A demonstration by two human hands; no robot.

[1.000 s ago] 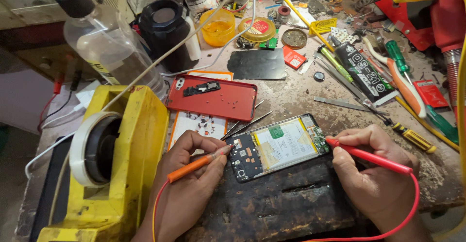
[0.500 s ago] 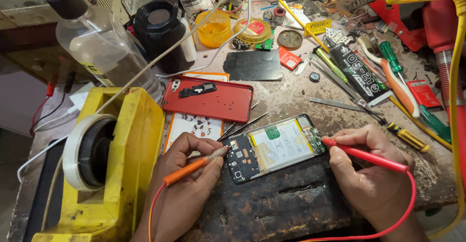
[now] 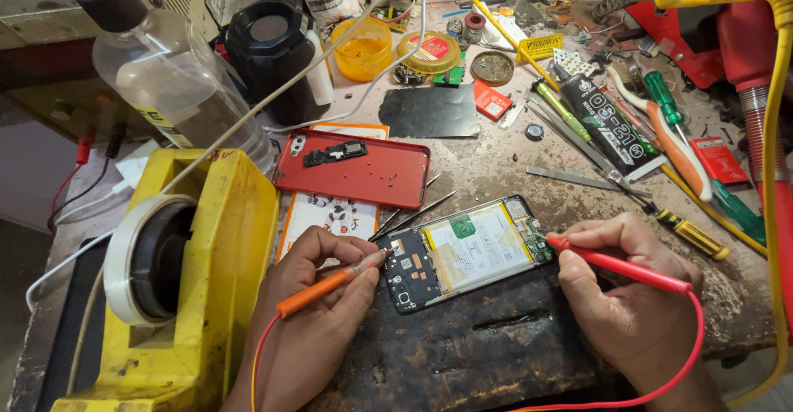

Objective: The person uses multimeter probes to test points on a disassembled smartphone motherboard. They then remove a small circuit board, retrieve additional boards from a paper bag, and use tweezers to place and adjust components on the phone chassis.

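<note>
Cluttered worktop (image 3: pixel 496 172): yellow tape dispenser (image 3: pixel 178 296) left of the left hand (image 3: pixel 318 313), red back cover (image 3: pixel 355 168) beyond its fingers (image 3: pixel 347 251).

One opened phone (image 3: pixel 467 251) lies between both hands, long axis left-right, slightly tilted.

Two probes: left fingers pinch the orange probe (image 3: pixel 330 284), right hand (image 3: pixel 632 296) fingers pinch the red probe (image 3: pixel 619 267), tips at opposite phone ends.

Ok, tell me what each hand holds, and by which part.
Left hand: thin orange test probe, gripped mid-shaft like a pen. Right hand: thin red test probe, gripped along its shaft.
</note>
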